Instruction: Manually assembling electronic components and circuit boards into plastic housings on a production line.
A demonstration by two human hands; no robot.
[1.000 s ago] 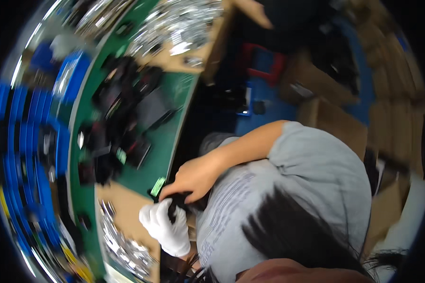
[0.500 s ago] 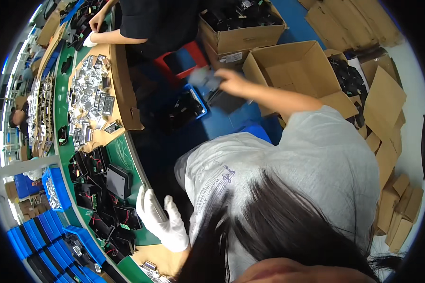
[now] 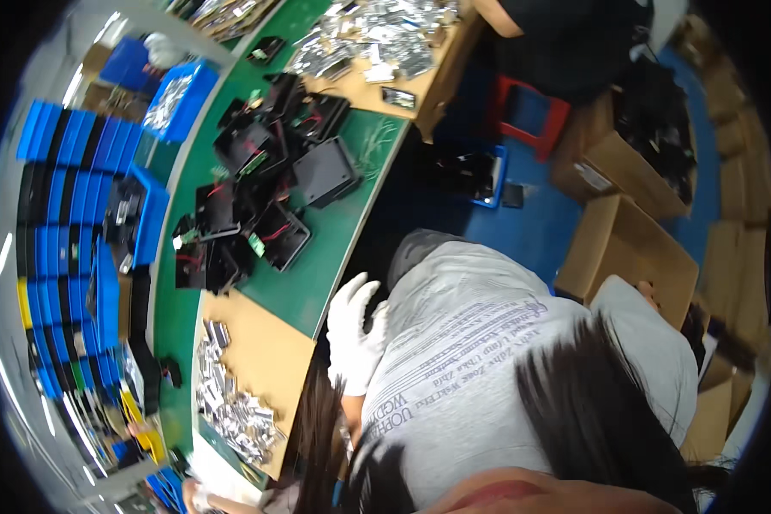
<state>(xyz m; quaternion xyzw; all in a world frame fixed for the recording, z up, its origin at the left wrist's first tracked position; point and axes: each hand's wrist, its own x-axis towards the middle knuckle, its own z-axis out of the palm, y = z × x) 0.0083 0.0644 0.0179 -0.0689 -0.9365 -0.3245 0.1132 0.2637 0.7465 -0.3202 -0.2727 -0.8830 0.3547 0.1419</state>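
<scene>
My left hand (image 3: pixel 355 336), in a white glove, hovers beside the bench edge in front of my body. Its fingers are apart and slightly curled, with nothing in them. Only a bit of my right hand (image 3: pixel 648 295) shows past my grey sleeve, at the open cardboard box (image 3: pixel 612 236); its fingers are mostly hidden. On the green bench (image 3: pixel 278 300), nearest my left hand, lies a heap of black plastic housings (image 3: pixel 223 210) with red wires and small green boards. A closed black case (image 3: pixel 326 171) rests at the heap's right side.
Silvery metal parts cover a far board (image 3: pixel 368 38) and a near board (image 3: pixel 257 330). Blue bins (image 3: pixel 77 188) are stacked left. A red stool (image 3: pixel 531 120), a blue crate (image 3: pixel 497 176) and a fuller carton (image 3: pixel 630 154) stand near a co-worker in black (image 3: pixel 574 38).
My view has turned toward the near bench. My right arm, stretched out before with a blurred dark thing in hand, is drawn back by the box. My left hand has left the bench edge.
</scene>
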